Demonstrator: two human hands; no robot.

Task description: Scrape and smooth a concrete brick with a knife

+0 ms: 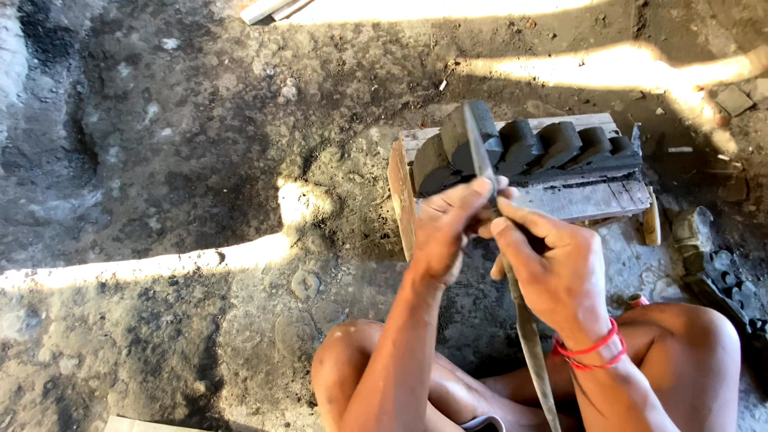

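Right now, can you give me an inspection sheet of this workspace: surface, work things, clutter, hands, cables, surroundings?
Surface: dark, ash-grey dirt ground, patched with sunlight.
Work things: long thin dark metal blade, its tip raised in front of a row of dark grey rounded moulded blocks lined up on a low weathered wooden board.
Clutter: small stones and scraps; dark moulded pieces on the ground at the right edge.
Hands: left hand and right hand, with a red wrist cord, both closed on the blade.
Cables: nothing seen.
Surroundings: pale flat strips at the top edge; the person's bare knees below.
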